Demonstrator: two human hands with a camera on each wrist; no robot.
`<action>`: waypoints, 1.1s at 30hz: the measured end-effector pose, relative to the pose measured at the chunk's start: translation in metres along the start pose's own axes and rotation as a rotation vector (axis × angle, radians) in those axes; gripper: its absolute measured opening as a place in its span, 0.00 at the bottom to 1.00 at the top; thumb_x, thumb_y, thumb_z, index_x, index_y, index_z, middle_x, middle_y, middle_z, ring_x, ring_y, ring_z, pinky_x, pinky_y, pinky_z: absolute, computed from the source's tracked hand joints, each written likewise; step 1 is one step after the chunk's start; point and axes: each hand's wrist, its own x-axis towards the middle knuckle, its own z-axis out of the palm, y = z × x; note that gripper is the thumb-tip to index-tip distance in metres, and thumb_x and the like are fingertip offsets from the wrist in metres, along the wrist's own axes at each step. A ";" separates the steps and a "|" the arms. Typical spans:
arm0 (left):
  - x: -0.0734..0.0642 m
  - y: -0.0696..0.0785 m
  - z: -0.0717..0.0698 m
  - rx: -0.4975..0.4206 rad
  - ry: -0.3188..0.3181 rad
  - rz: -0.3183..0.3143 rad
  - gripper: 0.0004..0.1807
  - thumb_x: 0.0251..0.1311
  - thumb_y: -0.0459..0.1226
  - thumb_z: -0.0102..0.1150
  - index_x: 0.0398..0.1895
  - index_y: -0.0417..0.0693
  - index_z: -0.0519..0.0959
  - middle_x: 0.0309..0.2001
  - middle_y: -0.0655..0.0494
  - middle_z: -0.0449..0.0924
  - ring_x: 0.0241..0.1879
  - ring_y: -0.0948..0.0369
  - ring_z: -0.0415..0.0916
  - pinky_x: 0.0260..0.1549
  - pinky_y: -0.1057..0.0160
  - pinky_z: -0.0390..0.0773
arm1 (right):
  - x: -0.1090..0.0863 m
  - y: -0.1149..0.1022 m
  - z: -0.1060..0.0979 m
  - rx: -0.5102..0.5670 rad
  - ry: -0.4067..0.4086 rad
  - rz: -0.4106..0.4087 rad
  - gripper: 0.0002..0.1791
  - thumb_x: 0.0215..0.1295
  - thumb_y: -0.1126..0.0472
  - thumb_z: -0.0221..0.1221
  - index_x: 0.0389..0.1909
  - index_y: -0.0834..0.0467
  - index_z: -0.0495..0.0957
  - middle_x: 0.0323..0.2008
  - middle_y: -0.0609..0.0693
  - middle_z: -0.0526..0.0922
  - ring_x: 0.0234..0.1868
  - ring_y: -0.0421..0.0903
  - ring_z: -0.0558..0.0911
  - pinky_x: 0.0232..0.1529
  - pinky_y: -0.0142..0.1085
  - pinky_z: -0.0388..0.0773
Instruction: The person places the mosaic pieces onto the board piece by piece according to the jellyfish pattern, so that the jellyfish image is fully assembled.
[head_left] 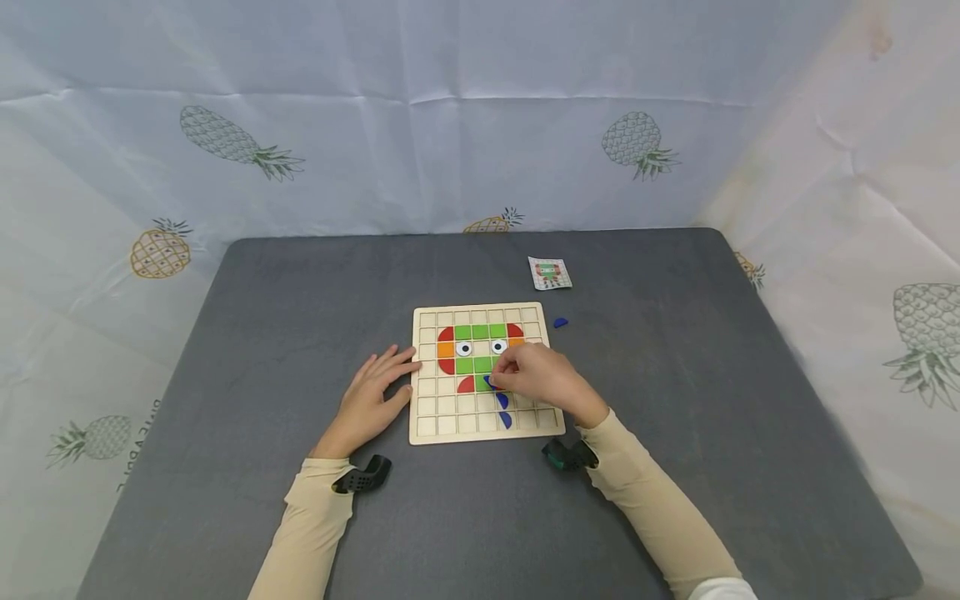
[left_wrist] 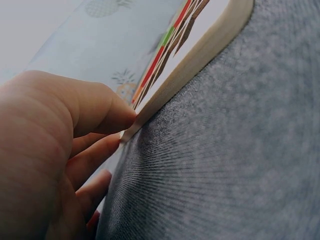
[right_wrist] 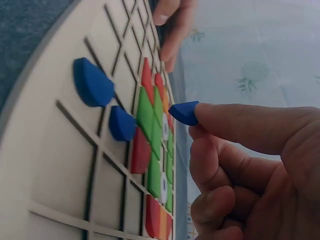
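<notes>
A square wooden grid board (head_left: 437, 407) lies on the table. Red, green and orange tiles with two round eye pieces (head_left: 463, 348) fill part of its upper middle. My right hand (head_left: 546, 375) is over the board, pinching a blue curved-edge tile (right_wrist: 184, 113) between thumb and index finger, above the surface in the right wrist view. Two more blue tiles (right_wrist: 93, 83) sit on the grid's lower cells. At the board's left edge, my left hand (head_left: 371, 400) has its fingers extended. Its thumb and fingertips touch the wooden rim in the left wrist view.
Another blue tile (head_left: 561, 322) lies on the dark table (head_left: 675, 333) right of the board. Behind it is a small printed card (head_left: 550, 273) with a coloured figure. A pineapple-print cloth (head_left: 450, 167) hangs behind the table and along its sides.
</notes>
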 end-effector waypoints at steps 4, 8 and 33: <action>0.001 0.000 0.001 0.007 -0.004 0.003 0.22 0.69 0.37 0.59 0.66 0.49 0.77 0.76 0.53 0.67 0.80 0.49 0.52 0.81 0.44 0.43 | 0.002 0.000 0.008 -0.026 0.000 0.045 0.08 0.67 0.54 0.65 0.32 0.51 0.88 0.22 0.43 0.83 0.23 0.40 0.74 0.23 0.31 0.66; 0.000 -0.001 0.001 0.008 -0.006 0.000 0.22 0.69 0.36 0.59 0.66 0.49 0.78 0.76 0.53 0.66 0.80 0.50 0.52 0.81 0.44 0.43 | 0.003 -0.001 0.014 -0.046 -0.016 0.065 0.08 0.67 0.53 0.65 0.30 0.51 0.87 0.20 0.42 0.81 0.22 0.40 0.75 0.22 0.31 0.65; 0.000 -0.002 0.000 0.000 0.004 -0.002 0.22 0.69 0.35 0.59 0.66 0.50 0.78 0.75 0.54 0.67 0.80 0.50 0.53 0.81 0.45 0.43 | 0.000 -0.005 0.030 -0.165 0.011 0.044 0.15 0.68 0.55 0.63 0.19 0.47 0.80 0.16 0.40 0.77 0.19 0.40 0.74 0.18 0.31 0.64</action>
